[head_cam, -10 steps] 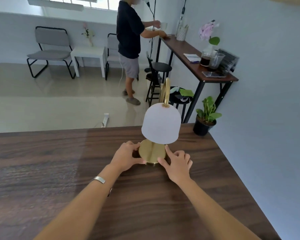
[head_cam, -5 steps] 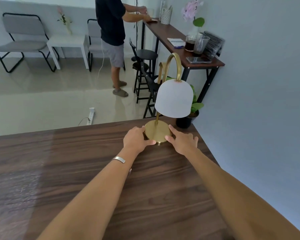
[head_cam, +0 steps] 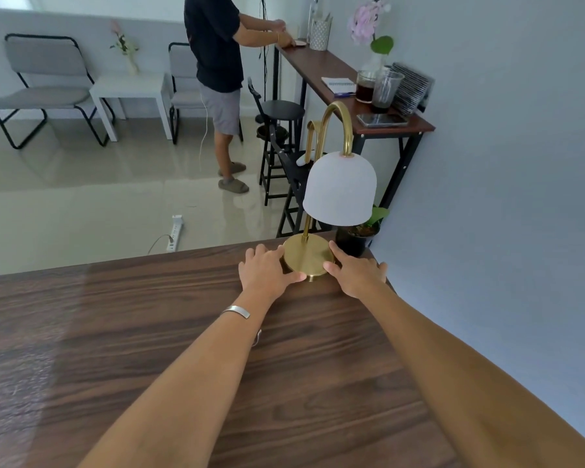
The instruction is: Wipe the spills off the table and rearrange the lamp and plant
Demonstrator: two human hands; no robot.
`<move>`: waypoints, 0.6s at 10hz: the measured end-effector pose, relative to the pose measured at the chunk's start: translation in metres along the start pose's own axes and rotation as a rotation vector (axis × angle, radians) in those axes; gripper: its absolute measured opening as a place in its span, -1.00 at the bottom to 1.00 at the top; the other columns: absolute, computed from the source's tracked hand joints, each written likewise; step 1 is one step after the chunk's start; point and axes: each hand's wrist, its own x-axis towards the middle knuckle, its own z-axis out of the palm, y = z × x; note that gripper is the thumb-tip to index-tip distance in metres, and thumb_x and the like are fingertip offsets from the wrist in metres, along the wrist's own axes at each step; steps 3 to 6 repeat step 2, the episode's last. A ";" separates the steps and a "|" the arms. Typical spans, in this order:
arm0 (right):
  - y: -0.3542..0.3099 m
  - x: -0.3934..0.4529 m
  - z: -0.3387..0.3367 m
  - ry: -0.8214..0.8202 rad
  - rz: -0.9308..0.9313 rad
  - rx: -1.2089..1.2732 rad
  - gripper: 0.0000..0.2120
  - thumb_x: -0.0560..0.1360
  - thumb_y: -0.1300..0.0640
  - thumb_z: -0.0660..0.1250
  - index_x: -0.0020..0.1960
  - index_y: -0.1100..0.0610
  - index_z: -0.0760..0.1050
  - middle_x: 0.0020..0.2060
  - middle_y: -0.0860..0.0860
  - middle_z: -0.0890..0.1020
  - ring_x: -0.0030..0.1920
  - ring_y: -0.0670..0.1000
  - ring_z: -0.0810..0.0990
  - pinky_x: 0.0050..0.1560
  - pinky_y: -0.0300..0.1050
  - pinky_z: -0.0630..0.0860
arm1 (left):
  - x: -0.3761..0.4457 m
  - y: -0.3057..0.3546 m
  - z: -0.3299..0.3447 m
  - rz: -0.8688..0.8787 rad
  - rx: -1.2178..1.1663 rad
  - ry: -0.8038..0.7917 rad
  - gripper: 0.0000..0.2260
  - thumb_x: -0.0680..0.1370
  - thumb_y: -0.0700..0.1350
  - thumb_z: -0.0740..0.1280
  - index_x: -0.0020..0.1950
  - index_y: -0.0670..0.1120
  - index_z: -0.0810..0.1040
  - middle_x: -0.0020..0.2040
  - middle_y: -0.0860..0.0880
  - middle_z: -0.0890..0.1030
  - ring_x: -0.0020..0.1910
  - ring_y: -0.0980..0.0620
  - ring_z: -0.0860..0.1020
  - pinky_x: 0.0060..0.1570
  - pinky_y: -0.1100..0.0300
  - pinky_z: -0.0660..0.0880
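Lamp (head_cam: 331,197) stands upright at the table's (head_cam: 149,332) far right corner, its brass base (head_cam: 307,256) cradled between my left hand (head_cam: 265,271) and right hand (head_cam: 357,271), fingers loosely spread against its rim so I can steady it.

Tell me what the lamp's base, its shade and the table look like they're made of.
Base: brass-coloured metal, by its satin sheen. Shade: matte white, frosted glass or plastic; can't tell which. Table: dark wood grain with glossy glare, solid or veneer unclear.
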 end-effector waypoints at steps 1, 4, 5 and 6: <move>-0.002 -0.007 0.003 0.037 -0.038 -0.027 -0.46 0.66 -0.14 -0.04 0.56 -0.23 -0.19 0.33 0.19 0.50 0.34 0.25 0.39 0.37 0.22 0.17 | -0.009 -0.001 -0.003 -0.012 0.040 -0.009 -0.31 0.42 0.35 0.24 0.48 0.12 0.20 0.40 -0.14 0.30 0.37 -0.19 0.24 0.26 -0.15 0.29; 0.002 -0.022 0.012 0.115 -0.048 -0.006 -0.44 0.64 -0.21 -0.10 0.58 -0.13 -0.13 0.34 0.18 0.49 0.35 0.23 0.41 0.39 0.23 0.18 | -0.031 -0.003 0.002 -0.036 -0.018 -0.052 -0.29 0.46 0.32 0.18 0.52 0.08 0.06 0.52 -0.15 0.13 0.48 -0.19 0.12 0.37 -0.19 0.17; 0.002 -0.022 0.012 0.115 -0.048 -0.006 -0.44 0.64 -0.21 -0.10 0.58 -0.13 -0.13 0.34 0.18 0.49 0.35 0.23 0.41 0.39 0.23 0.18 | -0.031 -0.003 0.002 -0.036 -0.018 -0.052 -0.29 0.46 0.32 0.18 0.52 0.08 0.06 0.52 -0.15 0.13 0.48 -0.19 0.12 0.37 -0.19 0.17; 0.002 -0.022 0.012 0.115 -0.048 -0.006 -0.44 0.64 -0.21 -0.10 0.58 -0.13 -0.13 0.34 0.18 0.49 0.35 0.23 0.41 0.39 0.23 0.18 | -0.031 -0.003 0.002 -0.036 -0.018 -0.052 -0.29 0.46 0.32 0.18 0.52 0.08 0.06 0.52 -0.15 0.13 0.48 -0.19 0.12 0.37 -0.19 0.17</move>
